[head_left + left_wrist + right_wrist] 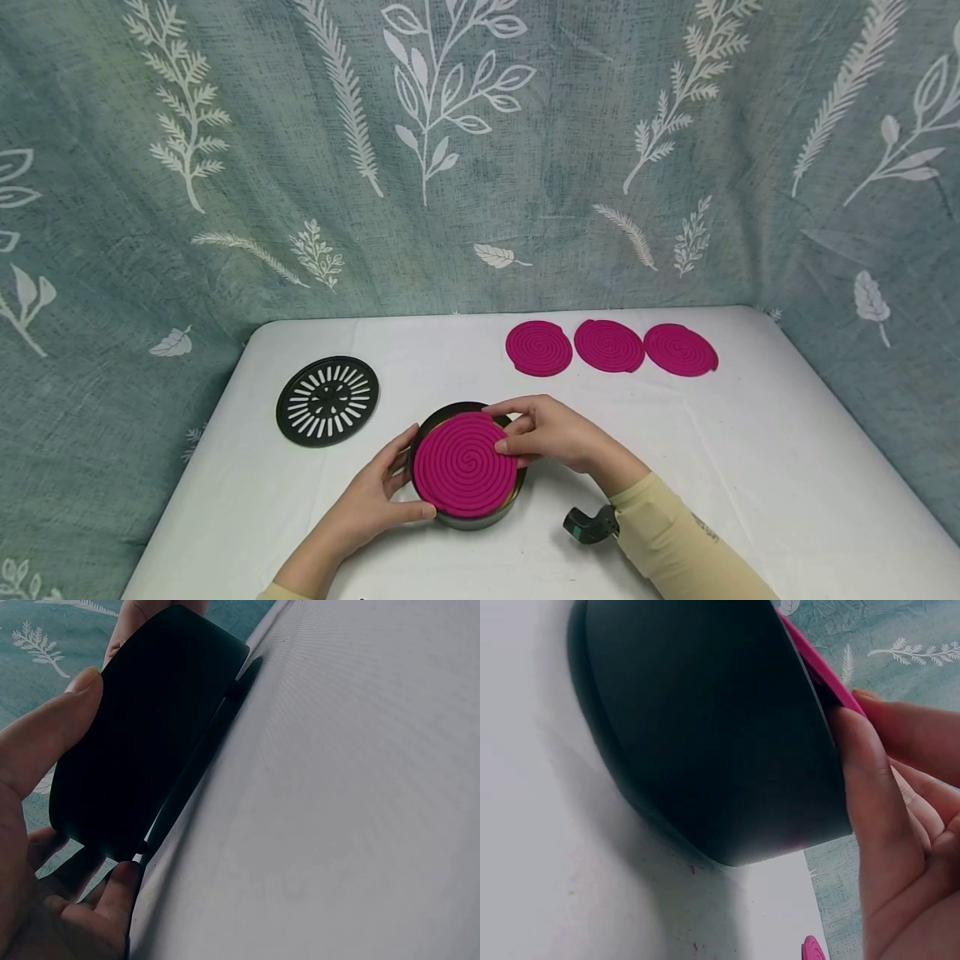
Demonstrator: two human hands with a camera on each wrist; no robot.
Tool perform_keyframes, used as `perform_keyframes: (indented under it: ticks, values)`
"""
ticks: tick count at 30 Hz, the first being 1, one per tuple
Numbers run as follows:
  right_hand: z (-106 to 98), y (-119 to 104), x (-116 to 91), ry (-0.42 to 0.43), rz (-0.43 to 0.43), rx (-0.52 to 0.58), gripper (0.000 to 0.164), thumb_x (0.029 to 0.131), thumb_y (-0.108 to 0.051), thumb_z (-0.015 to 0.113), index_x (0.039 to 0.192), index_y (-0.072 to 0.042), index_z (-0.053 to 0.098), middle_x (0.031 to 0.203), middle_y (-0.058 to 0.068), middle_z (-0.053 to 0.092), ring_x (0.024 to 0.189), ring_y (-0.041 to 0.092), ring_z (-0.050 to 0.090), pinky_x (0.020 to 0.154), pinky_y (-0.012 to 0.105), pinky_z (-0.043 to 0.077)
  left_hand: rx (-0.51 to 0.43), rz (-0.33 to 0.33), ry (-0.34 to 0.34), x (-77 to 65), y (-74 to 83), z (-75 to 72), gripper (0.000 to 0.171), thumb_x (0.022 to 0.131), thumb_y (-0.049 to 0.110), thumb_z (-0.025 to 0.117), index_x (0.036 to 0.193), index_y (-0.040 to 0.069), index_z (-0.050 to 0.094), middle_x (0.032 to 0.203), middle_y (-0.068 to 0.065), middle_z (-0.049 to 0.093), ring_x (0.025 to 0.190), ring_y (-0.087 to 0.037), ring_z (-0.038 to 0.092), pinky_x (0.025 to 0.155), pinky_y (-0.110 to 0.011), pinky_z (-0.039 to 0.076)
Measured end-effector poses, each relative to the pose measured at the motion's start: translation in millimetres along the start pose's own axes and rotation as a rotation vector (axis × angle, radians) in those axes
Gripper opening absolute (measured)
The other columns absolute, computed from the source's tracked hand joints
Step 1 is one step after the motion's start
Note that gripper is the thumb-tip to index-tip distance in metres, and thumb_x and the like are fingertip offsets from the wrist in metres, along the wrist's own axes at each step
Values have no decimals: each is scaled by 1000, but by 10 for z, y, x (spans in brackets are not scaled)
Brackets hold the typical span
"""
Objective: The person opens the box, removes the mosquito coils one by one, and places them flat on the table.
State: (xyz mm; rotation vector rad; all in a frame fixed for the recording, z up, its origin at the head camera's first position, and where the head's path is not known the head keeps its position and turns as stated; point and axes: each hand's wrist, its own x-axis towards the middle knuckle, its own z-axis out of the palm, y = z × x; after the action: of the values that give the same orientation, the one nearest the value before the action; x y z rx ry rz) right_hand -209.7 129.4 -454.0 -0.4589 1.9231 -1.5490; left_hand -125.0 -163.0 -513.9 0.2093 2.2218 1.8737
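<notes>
A pink mosquito coil [461, 467] lies over the mouth of a round black mosquito coil holder [474, 523] near the table's front. My left hand [367, 502] grips the holder's left side, thumb at the front. The left wrist view shows those fingers around the dark wall [150, 727]. With thumb and fingers my right hand [558, 433] pinches the coil's right edge. In the right wrist view the coil's edge [821, 667] tilts up from the holder's rim, leaving a narrow gap. The coil hides most of the holder's inside.
A black slotted lid [327, 402] lies to the left on the white table [750, 467]. Toward the back right, a row of three pink coils [609, 346] lies flat. Behind the table hangs a green leaf-patterned cloth [570, 167]. A dark wrist device [591, 525] sticks out by my right sleeve.
</notes>
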Motion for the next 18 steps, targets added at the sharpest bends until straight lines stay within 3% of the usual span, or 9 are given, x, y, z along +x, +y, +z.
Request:
perform_keyframes:
  ticks: [10, 18]
  values:
    - [-37, 72, -44, 67, -51, 51, 56, 87, -10, 76, 139, -9, 55, 95, 15, 72, 73, 18, 67, 69, 36, 64, 7, 9, -1, -6, -8, -4, 114, 62, 21, 96, 155, 24, 31, 155, -4, 34, 140, -22, 37, 110, -21, 38]
    - [-103, 158, -108, 134, -55, 107, 62, 87, -12, 76, 143, -8, 51, 98, 17, 72, 72, 17, 67, 70, 34, 63, 9, 8, -2, -6, -9, -4, 113, 63, 21, 95, 156, 24, 30, 156, -4, 33, 140, -23, 37, 110, -21, 38]
